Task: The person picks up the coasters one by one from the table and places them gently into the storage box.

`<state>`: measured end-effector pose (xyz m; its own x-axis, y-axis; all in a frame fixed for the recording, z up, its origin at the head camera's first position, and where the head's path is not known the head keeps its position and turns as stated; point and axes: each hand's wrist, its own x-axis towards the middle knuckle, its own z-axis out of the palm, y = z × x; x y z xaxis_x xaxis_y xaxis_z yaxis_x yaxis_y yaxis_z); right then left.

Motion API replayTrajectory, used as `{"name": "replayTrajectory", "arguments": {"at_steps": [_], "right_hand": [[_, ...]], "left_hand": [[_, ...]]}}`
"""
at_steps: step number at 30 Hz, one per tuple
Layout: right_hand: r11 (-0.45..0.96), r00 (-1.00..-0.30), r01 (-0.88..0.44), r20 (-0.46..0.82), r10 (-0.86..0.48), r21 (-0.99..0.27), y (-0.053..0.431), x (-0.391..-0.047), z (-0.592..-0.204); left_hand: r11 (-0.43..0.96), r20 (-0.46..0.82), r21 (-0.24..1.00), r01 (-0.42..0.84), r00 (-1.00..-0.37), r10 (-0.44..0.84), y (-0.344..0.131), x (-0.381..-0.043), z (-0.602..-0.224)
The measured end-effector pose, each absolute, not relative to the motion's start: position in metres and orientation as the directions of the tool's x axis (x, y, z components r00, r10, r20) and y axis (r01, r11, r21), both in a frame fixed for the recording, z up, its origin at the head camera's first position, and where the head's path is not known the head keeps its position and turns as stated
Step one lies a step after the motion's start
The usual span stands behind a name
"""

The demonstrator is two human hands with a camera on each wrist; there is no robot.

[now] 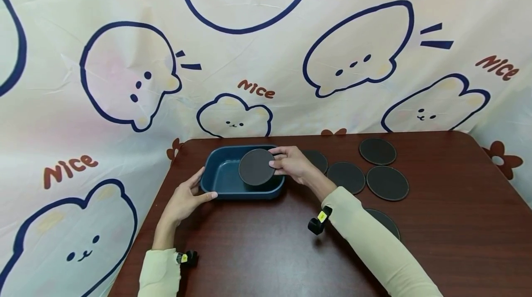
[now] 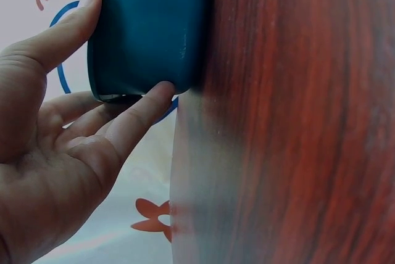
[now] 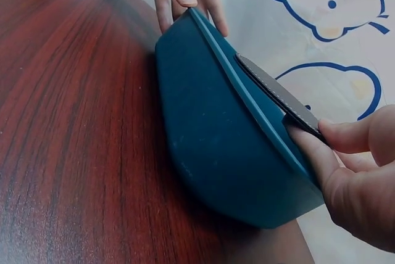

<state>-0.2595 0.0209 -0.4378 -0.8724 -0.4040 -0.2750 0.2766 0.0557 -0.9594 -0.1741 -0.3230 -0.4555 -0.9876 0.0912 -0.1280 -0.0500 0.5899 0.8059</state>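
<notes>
A dark round coaster (image 1: 255, 167) is pinched at its right edge between the thumb and fingers of my right hand (image 1: 293, 164). It is tilted over the right part of a blue rectangular tub (image 1: 245, 195). In the right wrist view the coaster (image 3: 278, 94) shows edge-on, slanting above the tub's rim, its stitched border visible. My left hand (image 1: 183, 200) grips the tub's left end, thumb at the near corner and fingers round the side. The left wrist view has that thumb on the rim and a fingertip against the wall of the tub (image 2: 148, 36).
Several more round coasters lie flat to the right: one coaster (image 1: 346, 178) near my right wrist, others such as this coaster (image 1: 387, 183) farther right, one coaster (image 1: 384, 224) partly behind my sleeve. A patterned cloth (image 1: 232, 57) hangs behind the brown table (image 1: 257, 251).
</notes>
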Motion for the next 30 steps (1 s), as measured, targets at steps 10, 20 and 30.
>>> {"name": "replayTrajectory", "arguments": {"at_steps": [10,20,30], "right_hand": [[0.121,-0.882,0.248,-0.276,-0.382,-0.961,0.014,-0.258,-0.437],[0.135,-0.872,0.263,-0.295,-0.39,-0.955,0.015,-0.257,-0.433],[0.304,-0.849,0.18,-0.304,-0.431,-0.935,0.023,-0.249,-0.407]], "left_hand": [[0.593,-0.117,0.804,-0.036,-0.988,0.098,-0.324,-0.174,-0.458],[0.594,-0.113,0.804,-0.036,-0.989,0.093,-0.323,-0.174,-0.458],[0.588,-0.113,0.808,-0.031,-0.988,0.104,-0.323,-0.174,-0.459]]}}
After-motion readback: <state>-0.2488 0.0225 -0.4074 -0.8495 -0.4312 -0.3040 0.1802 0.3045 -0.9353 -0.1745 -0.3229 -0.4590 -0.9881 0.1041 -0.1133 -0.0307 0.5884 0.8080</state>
